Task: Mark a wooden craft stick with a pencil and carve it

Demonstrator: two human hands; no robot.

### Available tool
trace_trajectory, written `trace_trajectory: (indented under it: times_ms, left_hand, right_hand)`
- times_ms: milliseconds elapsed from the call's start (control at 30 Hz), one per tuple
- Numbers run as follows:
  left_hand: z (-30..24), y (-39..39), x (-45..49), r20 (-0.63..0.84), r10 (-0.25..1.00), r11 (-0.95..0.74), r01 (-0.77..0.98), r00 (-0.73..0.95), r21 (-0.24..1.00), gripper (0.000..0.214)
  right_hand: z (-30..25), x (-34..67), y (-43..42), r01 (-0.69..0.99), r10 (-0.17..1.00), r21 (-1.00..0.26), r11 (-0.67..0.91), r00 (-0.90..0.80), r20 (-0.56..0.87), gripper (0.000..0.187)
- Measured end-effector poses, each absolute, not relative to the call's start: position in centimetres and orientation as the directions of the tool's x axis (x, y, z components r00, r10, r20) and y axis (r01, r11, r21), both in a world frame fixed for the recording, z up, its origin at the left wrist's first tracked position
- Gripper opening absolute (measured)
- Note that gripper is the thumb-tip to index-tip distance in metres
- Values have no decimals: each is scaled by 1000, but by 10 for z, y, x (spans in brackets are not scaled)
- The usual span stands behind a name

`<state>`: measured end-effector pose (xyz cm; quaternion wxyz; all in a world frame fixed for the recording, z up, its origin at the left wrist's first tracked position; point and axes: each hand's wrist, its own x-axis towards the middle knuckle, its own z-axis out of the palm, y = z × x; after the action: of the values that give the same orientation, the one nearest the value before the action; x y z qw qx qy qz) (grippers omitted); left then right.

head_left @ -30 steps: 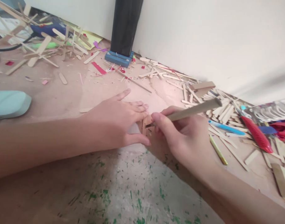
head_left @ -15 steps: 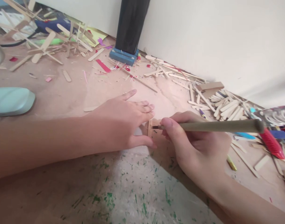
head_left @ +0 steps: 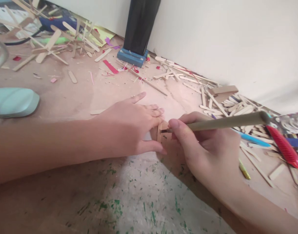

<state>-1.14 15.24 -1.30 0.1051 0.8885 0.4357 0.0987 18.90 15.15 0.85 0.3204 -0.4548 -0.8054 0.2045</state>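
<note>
My left hand [head_left: 136,122] lies flat on the table, fingers stretched out. Its thumb and fingertips hold down a short, narrow wooden craft stick [head_left: 159,132] near its two ends. My right hand [head_left: 207,143] is closed in a pen grip around a slim tool with a round wooden handle [head_left: 226,122] and a small dark tip. The tip touches or nearly touches the stick between my left thumb and fingers. Small dark marks show on the table just right of the stick. My left hand hides part of the stick.
Loose craft sticks [head_left: 214,100] pile along the white wall. A red-handled tool [head_left: 282,146] and a blue pen-like item [head_left: 254,139] lie right. A pale green rounded object [head_left: 14,102] is left. Behind stand a black post on a blue base [head_left: 131,57] and crossed-stick structures [head_left: 48,45].
The rear end of the tool's handle has tilted upward and slightly left, its tip staying at the stick. The whole view has shifted slightly. My left hand keeps its pose.
</note>
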Motion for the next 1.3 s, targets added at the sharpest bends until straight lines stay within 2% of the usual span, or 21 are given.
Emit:
trace_trajectory:
  times_ms: [167,233,400,533,633,733,833,1000,1133,1200,1300]
  left_hand:
    - [-13,152,-11,98,797,-598,752,596,277,57]
    - [-13,151,-11,89,798,-596,756,597,270,62]
    - [-14,152,-11,77,805,-584,761,589,281,74]
    - [-14,152,-11,63,804,-581,760,591,291,74]
    - [-14,152,-12,56,806,-577,762,589,292,73]
    - [-15,153,-12,70,804,-583,759,590,291,77]
    - [-17,154,-12,69,806,-580,763,587,283,73]
    - [-19,154,-12,103,803,-588,749,588,306,77]
    - [-18,153,-13,98,806,-581,749,584,320,78]
    - [-17,154,-12,95,809,-578,753,581,315,75]
    - [-16,155,-10,83,812,-574,766,577,290,68]
  right_hand:
    - [11,186,155,570,833,-612,548,-441,334,27]
    - [11,188,156,553,813,-603,575,-465,349,25]
    - [9,190,159,557,851,-653,514,-425,307,24]
    - [8,189,160,559,851,-647,517,-418,319,29]
    - [8,189,159,550,841,-646,530,-436,320,25]
    - [8,190,158,548,872,-693,469,-412,265,30]
    - [7,192,159,544,887,-716,436,-393,242,26]
    - [6,197,163,518,923,-788,331,-351,157,34]
    - [10,199,165,477,919,-818,321,-364,148,25]
    - [15,201,165,433,929,-850,300,-335,157,22]
    - [24,202,164,367,936,-867,338,-226,269,20]
